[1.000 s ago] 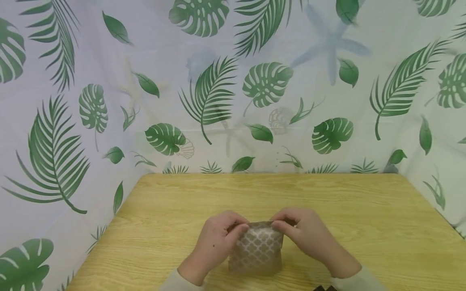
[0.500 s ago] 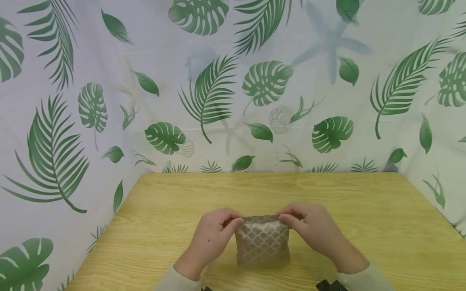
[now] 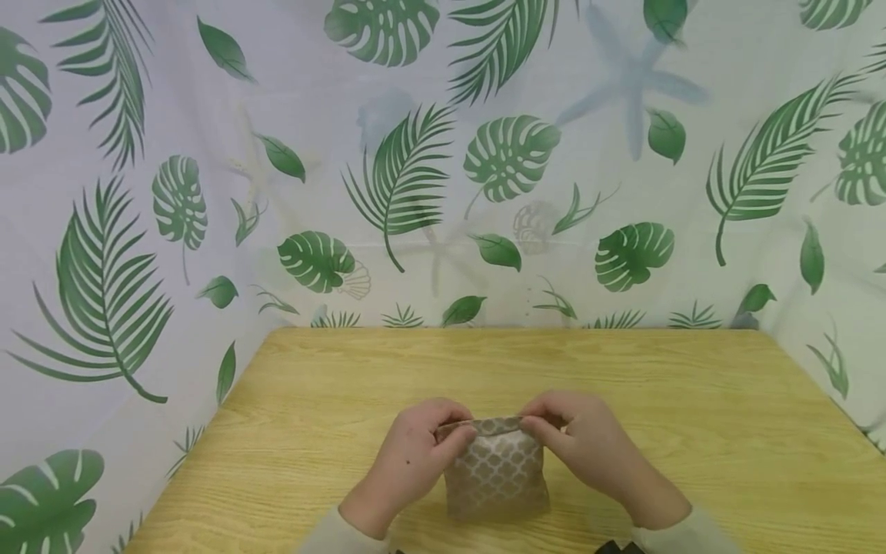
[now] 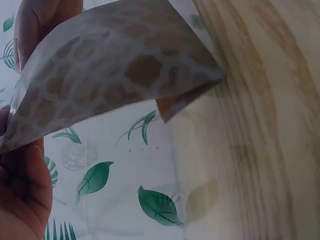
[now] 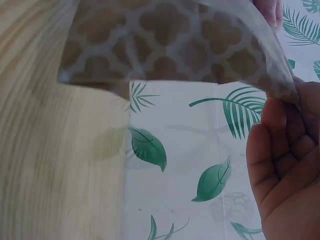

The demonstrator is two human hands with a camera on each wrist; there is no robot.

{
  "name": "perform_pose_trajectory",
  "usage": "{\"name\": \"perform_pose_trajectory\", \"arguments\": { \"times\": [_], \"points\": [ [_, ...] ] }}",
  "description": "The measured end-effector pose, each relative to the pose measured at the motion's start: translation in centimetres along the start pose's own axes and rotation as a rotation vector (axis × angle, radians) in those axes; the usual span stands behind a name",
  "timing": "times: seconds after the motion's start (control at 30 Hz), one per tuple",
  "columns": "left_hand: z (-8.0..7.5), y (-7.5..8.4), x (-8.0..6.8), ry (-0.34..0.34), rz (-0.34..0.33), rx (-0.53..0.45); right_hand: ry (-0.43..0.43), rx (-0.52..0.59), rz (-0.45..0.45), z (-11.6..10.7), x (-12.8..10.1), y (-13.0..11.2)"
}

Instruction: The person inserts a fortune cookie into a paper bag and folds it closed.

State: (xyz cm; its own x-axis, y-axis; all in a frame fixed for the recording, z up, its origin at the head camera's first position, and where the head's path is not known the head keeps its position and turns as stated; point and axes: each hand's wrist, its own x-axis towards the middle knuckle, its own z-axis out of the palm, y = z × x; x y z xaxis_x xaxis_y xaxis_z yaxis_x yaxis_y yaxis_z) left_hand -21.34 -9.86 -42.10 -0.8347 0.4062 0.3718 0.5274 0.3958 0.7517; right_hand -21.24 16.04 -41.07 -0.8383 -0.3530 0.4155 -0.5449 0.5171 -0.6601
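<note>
A small brown paper bag with a white lattice print stands near the front of the table, its top edge folded over in a narrow band. My left hand pinches the left end of that fold between thumb and fingers. At the right end, my right hand pinches the fold the same way. In the left wrist view the bag bulges, and its lower corner is close to the wood. The right wrist view shows the bag's side and curled fingers at its top corner. What the bag contains is hidden.
The wooden table spreads around both hands. A white cloth with green leaf prints hangs behind it and along both sides. Dark wrist-camera parts show at the bottom edge.
The bag and both hands rose slightly and shifted right, then came back down and left. The folded band at the top shows more plainly than a second ago. Both hands kept their pinch.
</note>
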Motion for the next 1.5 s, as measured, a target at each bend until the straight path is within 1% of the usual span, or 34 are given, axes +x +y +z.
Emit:
{"name": "perform_pose_trajectory", "arguments": {
  "times": [0.13, 0.27, 0.37, 0.43, 0.5, 0.67, 0.83, 1.03, 1.13, 1.27, 1.5],
  "points": [
    [0.1, 0.0, 0.0, -0.011, 0.020, -0.010, -0.054, 0.040, -0.045, 0.4, 0.0, 0.2],
    [0.5, 0.1, -0.2, -0.032, 0.073, 0.043, -0.113, 0.072, -0.083, 1.2, -0.1, 0.3],
    [0.9, 0.2, -0.3, -0.045, 0.129, 0.075, -0.127, 0.076, -0.072, 1.5, -0.2, 0.2],
    [1.0, 0.2, -0.3, -0.051, 0.158, 0.073, -0.125, 0.068, -0.073, 1.6, -0.2, 0.0],
    [1.0, 0.2, -0.3, -0.051, 0.176, 0.068, -0.108, 0.038, -0.076, 1.5, -0.2, -0.1],
    [0.9, 0.2, -0.1, -0.046, 0.184, 0.082, -0.082, -0.005, -0.091, 1.3, -0.3, -0.3],
    [1.1, 0.2, -0.2, -0.051, 0.190, 0.087, -0.088, -0.026, -0.082, 1.4, -0.4, -0.5],
    [1.2, 0.4, -0.3, -0.036, 0.234, 0.106, -0.080, -0.042, -0.123, 1.6, -0.4, -0.9],
    [1.2, 0.5, -0.3, -0.037, 0.254, 0.118, -0.062, -0.056, -0.132, 1.5, -0.4, -1.0],
    [1.1, 0.5, -0.3, -0.035, 0.250, 0.136, -0.045, -0.067, -0.128, 1.4, -0.4, -1.0],
    [0.8, 0.3, -0.3, -0.022, 0.237, 0.133, -0.047, -0.061, -0.134, 1.2, -0.4, -1.0]
  ]
}}
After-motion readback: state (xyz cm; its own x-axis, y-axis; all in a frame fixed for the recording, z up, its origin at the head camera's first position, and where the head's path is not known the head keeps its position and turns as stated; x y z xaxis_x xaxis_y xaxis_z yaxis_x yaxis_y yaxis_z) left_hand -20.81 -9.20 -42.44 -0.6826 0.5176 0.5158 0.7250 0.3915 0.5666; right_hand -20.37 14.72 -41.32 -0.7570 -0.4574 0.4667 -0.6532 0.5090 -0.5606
